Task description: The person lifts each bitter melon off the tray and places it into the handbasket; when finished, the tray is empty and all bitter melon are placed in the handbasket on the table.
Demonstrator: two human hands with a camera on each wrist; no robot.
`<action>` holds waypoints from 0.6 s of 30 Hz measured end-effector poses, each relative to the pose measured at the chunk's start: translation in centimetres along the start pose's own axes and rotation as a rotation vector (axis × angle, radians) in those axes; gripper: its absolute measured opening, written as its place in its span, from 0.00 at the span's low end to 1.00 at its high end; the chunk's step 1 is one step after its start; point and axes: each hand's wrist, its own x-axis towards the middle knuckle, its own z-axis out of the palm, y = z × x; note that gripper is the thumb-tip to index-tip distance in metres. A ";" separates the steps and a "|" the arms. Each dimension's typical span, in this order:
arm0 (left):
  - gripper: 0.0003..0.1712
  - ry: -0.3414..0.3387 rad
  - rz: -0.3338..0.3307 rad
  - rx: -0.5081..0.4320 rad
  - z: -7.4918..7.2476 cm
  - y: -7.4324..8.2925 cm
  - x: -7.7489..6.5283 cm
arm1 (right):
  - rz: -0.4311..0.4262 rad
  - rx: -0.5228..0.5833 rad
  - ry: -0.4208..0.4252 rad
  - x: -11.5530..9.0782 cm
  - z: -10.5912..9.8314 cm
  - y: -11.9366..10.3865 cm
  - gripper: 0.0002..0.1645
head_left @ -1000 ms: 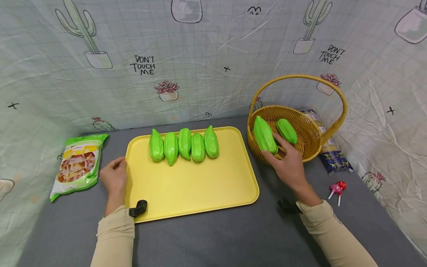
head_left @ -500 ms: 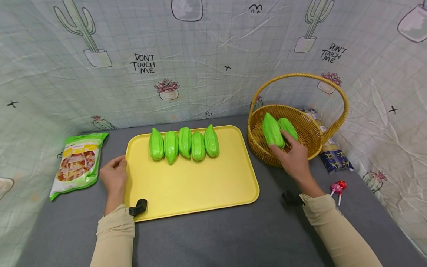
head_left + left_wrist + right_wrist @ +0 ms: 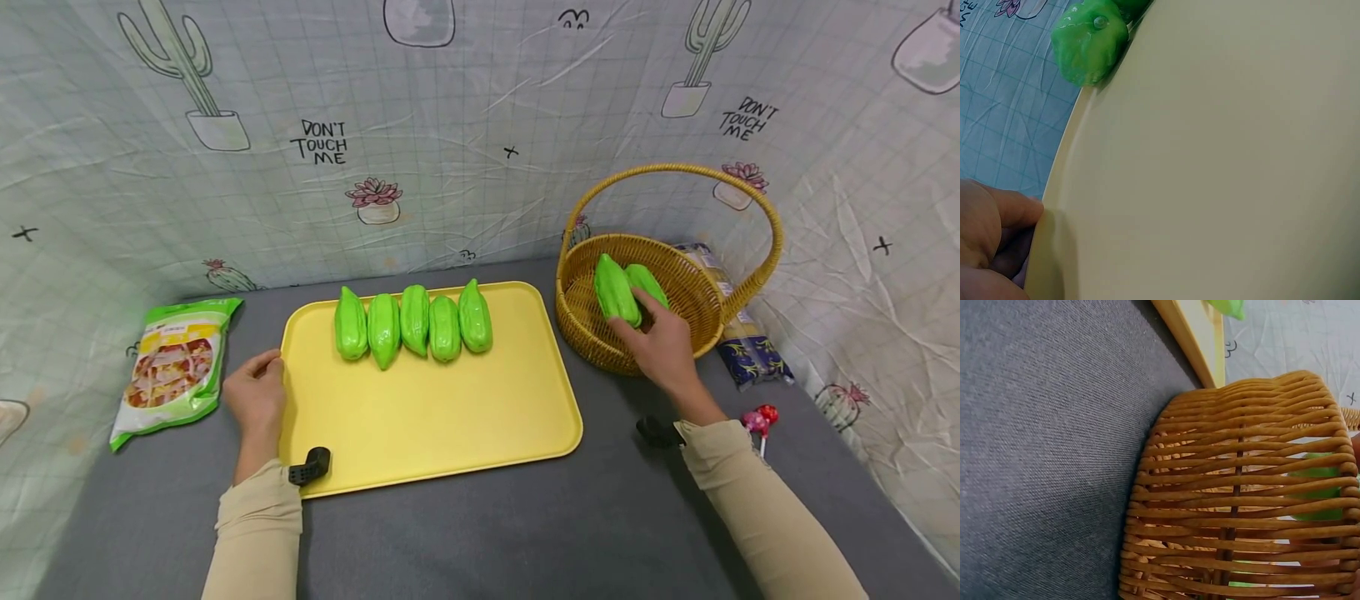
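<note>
Apparently, setting-down is under way: the right hand (image 3: 663, 346) pinches a glossy green ridged fruit (image 3: 614, 287) inside the brown wicker basket (image 3: 588, 340), right of frame; the left hand (image 3: 257, 398) grips the yellow rectangular tray (image 3: 420, 417). Gentle release seems called for next.

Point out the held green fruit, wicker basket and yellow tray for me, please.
Held green fruit (image 3: 617, 288), head view: middle of its body.
Wicker basket (image 3: 1210, 522), right wrist view: its woven side.
Yellow tray (image 3: 435, 408), head view: bare floor.
</note>
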 end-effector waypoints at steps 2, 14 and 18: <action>0.18 -0.001 -0.006 0.002 0.0 0.0 0.0 | 0.014 -0.007 -0.025 0.2 -0.1 -0.1 0.38; 0.18 0.006 0.006 0.008 0.0 -0.2 0.1 | 0.082 -0.068 -0.162 2.1 -0.4 -0.1 0.40; 0.18 0.011 0.001 0.014 0.1 -0.2 0.1 | 0.109 -0.088 -0.212 2.8 -0.5 0.2 0.41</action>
